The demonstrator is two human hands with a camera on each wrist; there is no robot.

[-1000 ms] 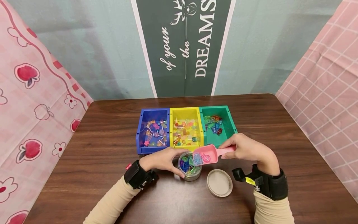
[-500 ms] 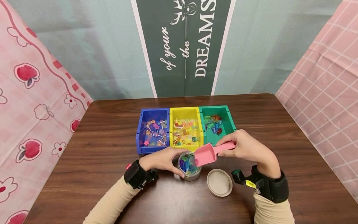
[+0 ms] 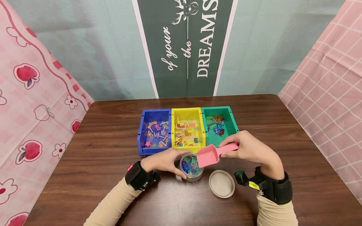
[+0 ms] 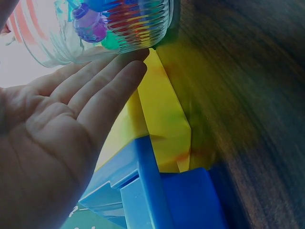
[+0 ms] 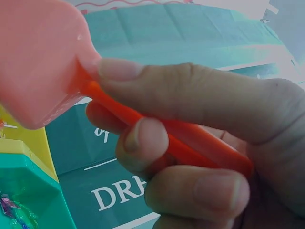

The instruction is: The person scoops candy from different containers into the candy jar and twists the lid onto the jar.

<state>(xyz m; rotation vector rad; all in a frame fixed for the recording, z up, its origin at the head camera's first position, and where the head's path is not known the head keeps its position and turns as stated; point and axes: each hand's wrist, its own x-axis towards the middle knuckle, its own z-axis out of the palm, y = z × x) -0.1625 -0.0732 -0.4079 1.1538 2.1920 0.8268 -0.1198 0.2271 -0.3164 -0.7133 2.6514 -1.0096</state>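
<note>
A clear jar (image 3: 192,177) full of colourful translucent candy-shaped pieces (image 3: 190,165) stands upright on the table. My left hand (image 3: 167,161) holds it from the left, thumb in front and fingers behind; the left wrist view shows those fingers fairly straight along the glass. In my right hand (image 3: 244,147) is a pink scoop (image 3: 208,156), gripped by its handle (image 5: 205,143). The scoop is tilted with its front edge at the jar's right rim, and no pieces show in it. A round pale lid (image 3: 222,184) lies just right of the jar.
Three joined bins stand behind the jar: blue (image 3: 141,131), yellow (image 3: 186,111) and green (image 3: 231,121). Small lollipop-like pieces lie in the blue and yellow ones, wrapped-candy shapes in the green. Brown wooden table (image 3: 113,125) surrounds them, with hanging cloths beyond.
My right hand has tipped the scoop down towards the jar. The blue and pink pieces in it have slid out, and the jar looks fuller. My left hand has stayed in place.
</note>
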